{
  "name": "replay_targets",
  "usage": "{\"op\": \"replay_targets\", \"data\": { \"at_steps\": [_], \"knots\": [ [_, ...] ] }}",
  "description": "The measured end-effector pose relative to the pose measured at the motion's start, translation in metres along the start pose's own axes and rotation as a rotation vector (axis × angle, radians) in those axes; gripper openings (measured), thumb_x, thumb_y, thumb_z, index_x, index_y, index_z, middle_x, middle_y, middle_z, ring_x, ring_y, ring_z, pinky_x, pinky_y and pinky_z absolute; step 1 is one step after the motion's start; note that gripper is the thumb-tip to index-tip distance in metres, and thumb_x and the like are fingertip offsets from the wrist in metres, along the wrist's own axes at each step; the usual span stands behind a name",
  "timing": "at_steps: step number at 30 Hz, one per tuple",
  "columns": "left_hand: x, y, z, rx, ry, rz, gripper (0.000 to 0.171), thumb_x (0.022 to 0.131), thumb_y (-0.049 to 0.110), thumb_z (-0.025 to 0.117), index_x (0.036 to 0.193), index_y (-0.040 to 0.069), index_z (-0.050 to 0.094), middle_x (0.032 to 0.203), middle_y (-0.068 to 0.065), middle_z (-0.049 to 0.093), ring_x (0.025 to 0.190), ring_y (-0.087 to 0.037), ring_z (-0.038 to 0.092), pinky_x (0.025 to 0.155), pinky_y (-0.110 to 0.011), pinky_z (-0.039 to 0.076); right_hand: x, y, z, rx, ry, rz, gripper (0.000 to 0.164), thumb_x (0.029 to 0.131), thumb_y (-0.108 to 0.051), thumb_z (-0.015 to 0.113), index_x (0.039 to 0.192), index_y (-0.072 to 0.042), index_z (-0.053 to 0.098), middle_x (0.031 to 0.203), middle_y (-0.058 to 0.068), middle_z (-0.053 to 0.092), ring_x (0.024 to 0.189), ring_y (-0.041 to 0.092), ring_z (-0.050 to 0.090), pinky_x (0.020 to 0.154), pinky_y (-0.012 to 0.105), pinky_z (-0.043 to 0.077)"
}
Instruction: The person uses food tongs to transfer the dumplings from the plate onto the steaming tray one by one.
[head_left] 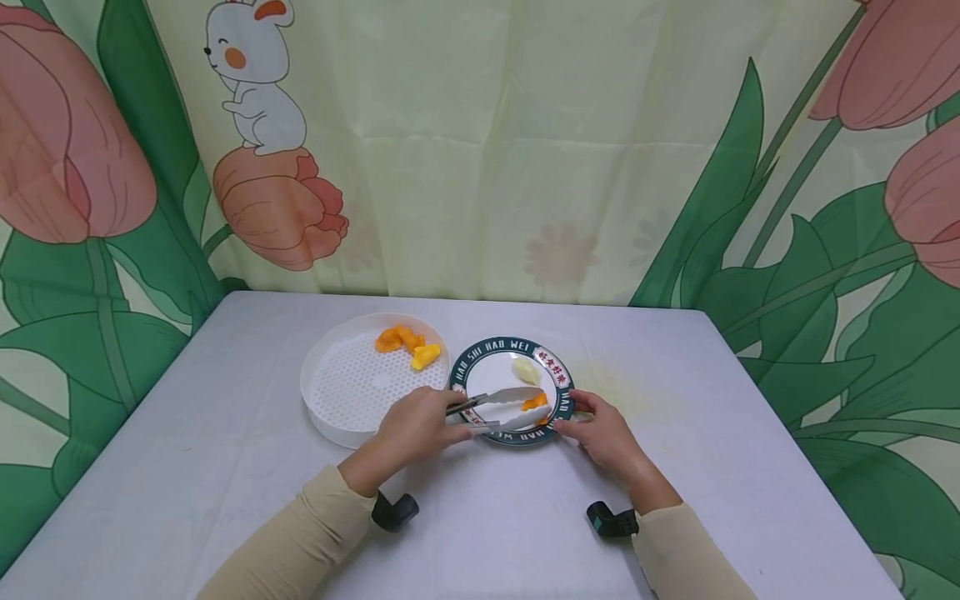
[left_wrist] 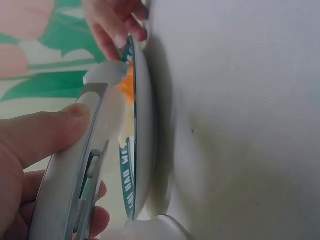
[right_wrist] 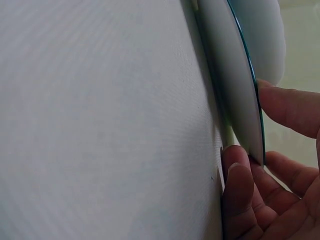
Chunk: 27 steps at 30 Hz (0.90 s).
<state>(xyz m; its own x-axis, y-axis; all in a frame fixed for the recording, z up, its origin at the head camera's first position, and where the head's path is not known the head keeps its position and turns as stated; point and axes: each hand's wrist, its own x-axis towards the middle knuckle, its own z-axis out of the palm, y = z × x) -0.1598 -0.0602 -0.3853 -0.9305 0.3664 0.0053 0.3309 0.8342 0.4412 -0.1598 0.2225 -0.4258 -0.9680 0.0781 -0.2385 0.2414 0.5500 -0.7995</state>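
Note:
My left hand (head_left: 420,423) grips metal tongs (head_left: 504,397) by the handle, thumb on the upper arm (left_wrist: 65,170) in the left wrist view. The tongs' spread tips reach over a white plate (head_left: 487,373) with a dark green lettered rim. Between those tips lies an orange piece (head_left: 535,402); whether they touch it I cannot tell. A pale piece (head_left: 527,372) sits farther back on the plate. At the plate's right edge, my right hand (head_left: 606,433) holds the rim, with the thumb above and fingers beneath it, as the right wrist view shows.
A round white tray (head_left: 341,379) with a perforated base stands left of the plate, close to its rim. Orange pieces (head_left: 397,337) and a yellow piece (head_left: 426,357) lie in it. A white cloth (head_left: 510,533) covers the table; a printed curtain (head_left: 465,167) hangs behind.

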Motion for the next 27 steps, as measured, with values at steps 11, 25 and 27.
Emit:
{"op": "replay_targets", "data": {
  "at_steps": [11,25,27],
  "knots": [
    [0.0006,-0.0008,-0.0048,-0.009,0.013,-0.018,0.039,0.084,0.033,0.081,0.12,0.017,0.074,0.079,0.005,0.059,0.07,-0.016,0.05,0.057,-0.029,0.038,0.0012,0.0002,-0.0006,0.001,0.003,-0.01,0.072,0.09,-0.022,0.076,0.15,-0.006,0.042,0.144,0.022,0.048,0.099,0.026,0.054,0.076,0.031,0.051],
    [0.0043,0.0018,-0.0034,-0.004,0.024,-0.041,0.05,0.082,0.036,0.084,0.124,0.012,0.072,0.095,-0.002,0.067,0.078,-0.019,0.051,0.061,-0.03,0.041,0.0003,-0.0011,-0.0003,0.016,-0.002,0.008,0.072,0.09,-0.023,0.076,0.151,-0.009,0.041,0.146,0.02,0.046,0.099,0.026,0.054,0.076,0.029,0.051],
    [0.0056,0.0021,-0.002,-0.002,0.019,-0.051,0.051,0.082,0.036,0.084,0.125,0.012,0.071,0.095,-0.002,0.068,0.079,-0.019,0.052,0.061,-0.03,0.041,0.0004,-0.0008,-0.0001,0.015,-0.003,0.011,0.072,0.09,-0.024,0.077,0.151,-0.009,0.041,0.146,0.02,0.046,0.1,0.026,0.054,0.076,0.029,0.051]
  ]
}}
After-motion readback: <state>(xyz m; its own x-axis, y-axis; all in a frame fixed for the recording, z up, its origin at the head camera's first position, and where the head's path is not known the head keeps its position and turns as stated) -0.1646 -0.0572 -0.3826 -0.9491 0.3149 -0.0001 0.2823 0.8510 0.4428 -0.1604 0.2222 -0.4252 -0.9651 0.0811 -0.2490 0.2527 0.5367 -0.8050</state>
